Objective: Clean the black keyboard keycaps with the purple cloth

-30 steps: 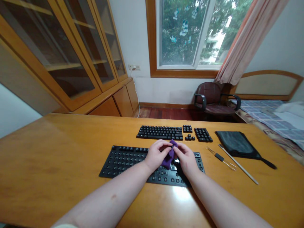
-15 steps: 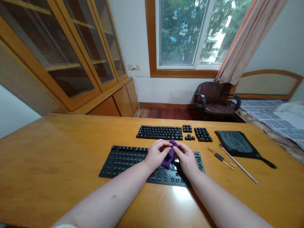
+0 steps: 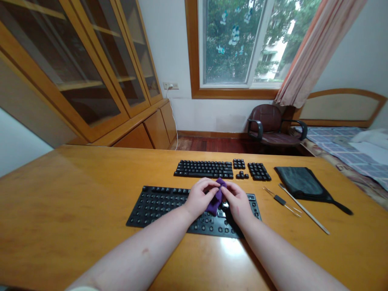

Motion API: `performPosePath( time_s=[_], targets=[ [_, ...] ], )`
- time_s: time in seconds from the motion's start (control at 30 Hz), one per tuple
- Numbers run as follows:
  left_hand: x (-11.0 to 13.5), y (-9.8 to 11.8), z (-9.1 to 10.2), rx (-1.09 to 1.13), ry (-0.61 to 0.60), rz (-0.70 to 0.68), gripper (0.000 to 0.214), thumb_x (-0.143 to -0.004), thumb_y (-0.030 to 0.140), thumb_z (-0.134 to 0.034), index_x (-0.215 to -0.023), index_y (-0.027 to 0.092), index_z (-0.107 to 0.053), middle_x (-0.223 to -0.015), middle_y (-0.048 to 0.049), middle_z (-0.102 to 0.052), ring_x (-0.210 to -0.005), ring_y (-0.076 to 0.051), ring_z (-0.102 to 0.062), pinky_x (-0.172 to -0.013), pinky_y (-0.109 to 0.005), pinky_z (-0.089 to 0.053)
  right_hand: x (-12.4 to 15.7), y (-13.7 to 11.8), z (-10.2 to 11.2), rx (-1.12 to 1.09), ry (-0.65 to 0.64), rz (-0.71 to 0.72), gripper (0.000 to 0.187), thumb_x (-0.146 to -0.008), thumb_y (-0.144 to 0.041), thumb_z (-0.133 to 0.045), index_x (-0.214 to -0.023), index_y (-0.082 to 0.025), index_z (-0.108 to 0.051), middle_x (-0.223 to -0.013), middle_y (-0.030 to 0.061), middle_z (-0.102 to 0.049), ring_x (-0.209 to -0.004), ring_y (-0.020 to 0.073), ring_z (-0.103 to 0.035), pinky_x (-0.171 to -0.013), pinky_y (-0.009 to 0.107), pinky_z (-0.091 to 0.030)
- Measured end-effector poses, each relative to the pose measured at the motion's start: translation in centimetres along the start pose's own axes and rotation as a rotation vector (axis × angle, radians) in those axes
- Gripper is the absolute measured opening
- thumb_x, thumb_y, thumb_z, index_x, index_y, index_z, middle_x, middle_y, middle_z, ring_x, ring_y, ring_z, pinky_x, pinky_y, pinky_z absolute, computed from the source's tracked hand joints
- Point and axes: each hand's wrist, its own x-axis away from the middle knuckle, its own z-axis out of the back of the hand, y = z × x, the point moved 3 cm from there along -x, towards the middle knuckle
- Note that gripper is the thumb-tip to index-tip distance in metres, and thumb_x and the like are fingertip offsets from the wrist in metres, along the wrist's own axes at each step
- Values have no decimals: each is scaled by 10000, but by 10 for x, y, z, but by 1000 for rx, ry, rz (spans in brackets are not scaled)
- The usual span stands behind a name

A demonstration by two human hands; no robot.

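Observation:
A small purple cloth (image 3: 214, 205) is pinched between my two hands above the right half of a black keyboard (image 3: 163, 204). My left hand (image 3: 200, 197) grips the cloth's left side with thumb and fingers closed. From the other side, my right hand (image 3: 238, 201) also has its fingers closed on it. Whether a keycap is wrapped inside the cloth is hidden. Most of the keyboard's switches are bare, while its top row still carries keycaps. Behind it, loose black keycaps (image 3: 204, 167) lie laid out in keyboard order.
To the right on the wooden desk (image 3: 91, 182) lie a wire keycap puller (image 3: 280, 200), a thin pale stick (image 3: 306, 210) and a black pouch (image 3: 300, 184) with a strap. Beyond the desk stand a brown armchair (image 3: 268, 123), a bed (image 3: 357, 141) and a glass-door cabinet (image 3: 121, 109).

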Motion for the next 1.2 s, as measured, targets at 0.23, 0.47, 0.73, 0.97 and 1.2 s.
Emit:
performPosePath(
  time_s=[0.23,0.47,0.73,0.97,1.2],
  targets=[
    [-1,1,0,2,-10,6,83,-777,146,-579,-806,168,-654,-848,-46,-624,-805,-155,-601,-748,-301,-504,0,-2,-1,6,17,3,296,-726,-413,-663,-930,-199,-684,-811,38,-676,-666,161,-560,-569,264,-434],
    [0,1,-1,-5,-10,6,84,-779,141,-578,-807,168,-653,-840,-40,-624,-806,-152,-600,-744,-289,-499,0,-3,-1,-6,8,-2,279,-731,-396,-663,-928,-199,-684,-809,31,-673,-669,155,-553,-581,262,-428],
    [0,1,0,-2,-7,10,81,-775,131,-582,-802,161,-653,-834,-42,-623,-804,-151,-602,-748,-295,-510,-1,-4,-2,-6,21,2,279,-717,-397,-672,-914,-199,-683,-793,23,-671,-643,141,-543,-566,253,-422],
    [2,-5,-4,76,-4,45,136,-756,120,-597,-876,167,-638,-900,-51,-611,-832,-153,-616,-785,-321,-530,-2,-1,0,-34,37,-11,265,-724,-393,-663,-888,-186,-662,-747,16,-640,-592,127,-513,-541,249,-416],
    [4,-7,-5,42,-6,21,164,-755,143,-613,-914,172,-637,-937,-59,-630,-872,-165,-620,-822,-338,-526,-3,3,1,-13,28,22,252,-766,-410,-613,-889,-192,-639,-708,-1,-602,-560,119,-485,-521,248,-404]
  ],
)
